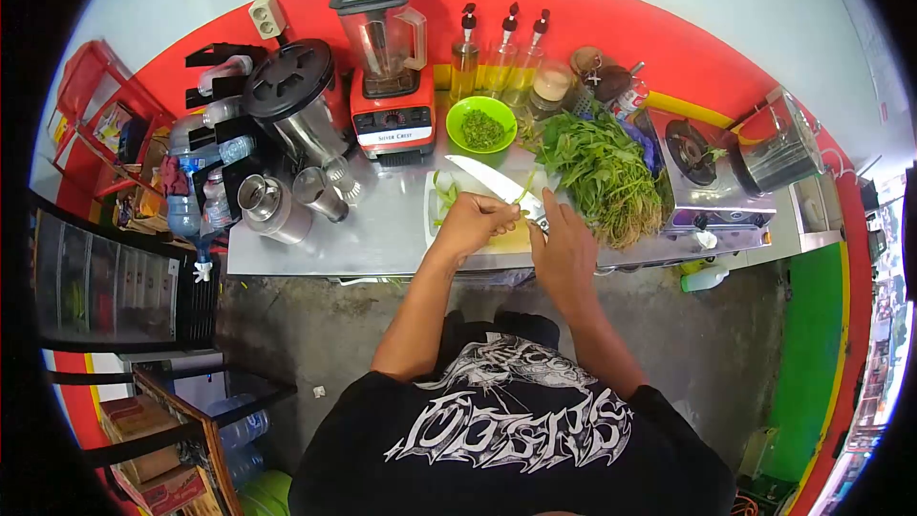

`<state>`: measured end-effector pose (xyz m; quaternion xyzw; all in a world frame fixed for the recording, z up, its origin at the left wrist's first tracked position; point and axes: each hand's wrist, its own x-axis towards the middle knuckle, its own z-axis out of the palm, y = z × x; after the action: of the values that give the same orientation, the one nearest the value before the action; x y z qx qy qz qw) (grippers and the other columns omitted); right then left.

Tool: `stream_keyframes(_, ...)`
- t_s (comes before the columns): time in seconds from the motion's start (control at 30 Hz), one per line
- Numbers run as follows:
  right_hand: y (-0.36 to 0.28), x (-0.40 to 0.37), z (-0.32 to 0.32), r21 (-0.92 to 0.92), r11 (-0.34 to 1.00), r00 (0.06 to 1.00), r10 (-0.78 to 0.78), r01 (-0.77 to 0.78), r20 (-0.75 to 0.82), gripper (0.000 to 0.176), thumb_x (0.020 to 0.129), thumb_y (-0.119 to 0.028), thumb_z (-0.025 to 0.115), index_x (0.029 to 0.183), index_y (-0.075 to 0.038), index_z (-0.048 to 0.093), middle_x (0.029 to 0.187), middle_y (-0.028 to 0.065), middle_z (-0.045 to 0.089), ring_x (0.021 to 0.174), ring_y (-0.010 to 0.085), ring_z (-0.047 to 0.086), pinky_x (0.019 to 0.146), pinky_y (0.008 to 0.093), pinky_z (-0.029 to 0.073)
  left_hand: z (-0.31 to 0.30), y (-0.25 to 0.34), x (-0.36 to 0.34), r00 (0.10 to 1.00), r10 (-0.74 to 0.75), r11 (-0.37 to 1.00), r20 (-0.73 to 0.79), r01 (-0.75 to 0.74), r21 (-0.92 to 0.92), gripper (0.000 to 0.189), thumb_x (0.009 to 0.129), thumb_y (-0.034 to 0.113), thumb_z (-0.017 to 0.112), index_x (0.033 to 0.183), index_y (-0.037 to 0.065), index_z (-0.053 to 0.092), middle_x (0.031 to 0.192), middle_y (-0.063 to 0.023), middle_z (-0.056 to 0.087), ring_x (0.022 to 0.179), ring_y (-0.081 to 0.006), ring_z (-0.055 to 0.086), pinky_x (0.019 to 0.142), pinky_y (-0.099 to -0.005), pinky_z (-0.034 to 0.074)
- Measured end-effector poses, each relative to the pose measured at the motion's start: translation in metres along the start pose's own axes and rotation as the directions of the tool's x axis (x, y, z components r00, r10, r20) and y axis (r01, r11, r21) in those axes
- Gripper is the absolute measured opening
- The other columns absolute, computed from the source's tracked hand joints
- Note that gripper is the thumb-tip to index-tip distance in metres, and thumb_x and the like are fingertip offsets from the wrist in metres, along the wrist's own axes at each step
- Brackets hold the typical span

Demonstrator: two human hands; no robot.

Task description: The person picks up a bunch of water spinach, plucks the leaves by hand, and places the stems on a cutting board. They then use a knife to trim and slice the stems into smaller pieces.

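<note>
My left hand (pixel 480 220) is closed in a pinch on a thin green stem (pixel 526 191) above the cutting board. My right hand (pixel 565 248) is closed around the rear of a kitchen knife (pixel 487 178), its handle hidden beneath the fingers. The broad blade points up and to the left, behind my left fingertips. Beneath both hands lies the pale cutting board (pixel 433 231), with some green leaves (pixel 445 193) at its left side. A heap of leafy greens (pixel 597 167) rests right of the board, its roots toward me. Behind the board, a green bowl (pixel 457 140) contains chopped greens (pixel 480 129).
A red blender (pixel 394 119), a steel pot with black lid (pixel 296 100) and metal cups (pixel 272 210) stand left on the steel counter (pixel 382 253). Pump bottles (pixel 465 57) line the back wall. A gas stove (pixel 702 182) sits right. A bottle (pixel 705 278) lies below.
</note>
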<state>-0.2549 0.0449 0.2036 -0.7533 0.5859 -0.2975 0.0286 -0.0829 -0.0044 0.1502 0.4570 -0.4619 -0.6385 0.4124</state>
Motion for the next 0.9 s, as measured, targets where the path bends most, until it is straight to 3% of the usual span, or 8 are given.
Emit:
stream_keyframes(0.27, 0.004, 0.006, -0.002, -0.064, 0.994, 0.992, 0.097, -0.092, 0.075, 0.051, 0.087, -0.015, 0.073, 0.135, -0.005, 0.059, 0.098, 0.0155, 0.063, 0.09, 0.038, 0.063, 0.075, 0.0459, 0.05, -0.007, -0.012, 0.006, 0.999, -0.015, 1.0, 0.039, 0.015, 0.006, 0.022, 0.093, 0.021, 0.077, 0.094, -0.001, 0.078, 0.077, -0.0061, 0.073, 0.067, -0.0098, 0.061, 0.064, -0.0244, 0.05)
stream_keyframes(0.33, 0.017, 0.018, -0.009, -0.172, 0.962, 0.976, 0.216, -0.21, 0.016, 0.048, 0.088, -0.016, 0.071, 0.133, -0.004, 0.059, 0.103, 0.0147, 0.064, 0.094, 0.0361, 0.064, 0.078, 0.0453, 0.053, -0.014, -0.014, 0.006, 1.0, -0.022, 1.0, 0.019, 0.022, 0.016, 0.022, 0.093, 0.021, 0.077, 0.093, -0.001, 0.078, 0.077, -0.0062, 0.073, 0.067, -0.0099, 0.062, 0.064, -0.0241, 0.05)
stream_keyframes(0.53, 0.043, 0.027, -0.025, -0.077, 0.967, 0.97, 0.243, -0.245, -0.029, 0.044, 0.093, -0.021, 0.068, 0.133, -0.005, 0.059, 0.113, 0.0186, 0.065, 0.1, 0.0398, 0.065, 0.083, 0.0485, 0.052, -0.026, -0.018, 0.009, 0.997, -0.039, 0.999, -0.072, 0.041, 0.019, 0.022, 0.094, 0.019, 0.074, 0.093, -0.002, 0.078, 0.082, -0.0068, 0.074, 0.069, -0.0106, 0.063, 0.066, -0.0247, 0.051)
stream_keyframes(0.6, 0.043, 0.022, -0.021, -0.01, 0.967, 0.966, 0.256, -0.256, 0.028, 0.044, 0.092, -0.021, 0.069, 0.131, -0.002, 0.061, 0.112, 0.0199, 0.066, 0.101, 0.0406, 0.064, 0.085, 0.0475, 0.052, -0.028, -0.04, 0.018, 0.981, 0.056, 0.998, -0.185, -0.049, 0.043, 0.021, 0.093, 0.018, 0.074, 0.096, -0.003, 0.078, 0.085, -0.0064, 0.075, 0.07, -0.0111, 0.063, 0.067, -0.0268, 0.051)
stream_keyframes(0.67, 0.052, 0.011, -0.005, 0.025, 0.97, 0.969, 0.241, -0.242, 0.055, 0.044, 0.091, -0.022, 0.07, 0.129, -0.001, 0.062, 0.111, 0.0207, 0.067, 0.101, 0.0408, 0.065, 0.085, 0.0473, 0.052, -0.036, -0.066, 0.027, 0.97, 0.078, 0.992, -0.229, -0.052, 0.115, 0.022, 0.092, 0.018, 0.075, 0.097, -0.003, 0.078, 0.082, -0.0051, 0.074, 0.069, -0.0109, 0.061, 0.066, -0.0288, 0.049)
stream_keyframes(0.77, 0.064, -0.005, 0.012, 0.073, 0.974, 0.972, 0.207, -0.216, 0.11, 0.043, 0.09, -0.021, 0.072, 0.126, 0.002, 0.064, 0.11, 0.0223, 0.068, 0.1, 0.0408, 0.065, 0.086, 0.0467, 0.051, -0.045, -0.087, 0.025, 0.93, 0.054, 0.954, -0.364, 0.059, 0.293, 0.026, 0.089, 0.024, 0.078, 0.092, -0.001, 0.079, 0.069, -0.0047, 0.069, 0.062, -0.0099, 0.052, 0.059, -0.0304, 0.044)
stream_keyframes(0.9, 0.078, -0.024, 0.022, 0.133, 0.971, 0.973, 0.177, -0.197, 0.152, 0.043, 0.089, -0.017, 0.073, 0.122, 0.008, 0.064, 0.104, 0.0253, 0.069, 0.093, 0.0397, 0.067, 0.084, 0.0449, 0.052, -0.054, -0.121, 0.029, 0.873, 0.079, 0.87, -0.481, 0.175, 0.461, 0.025, 0.087, 0.027, 0.078, 0.093, 0.003, 0.08, 0.068, -0.0093, 0.07, 0.06, -0.0161, 0.06, 0.06, -0.0337, 0.048)
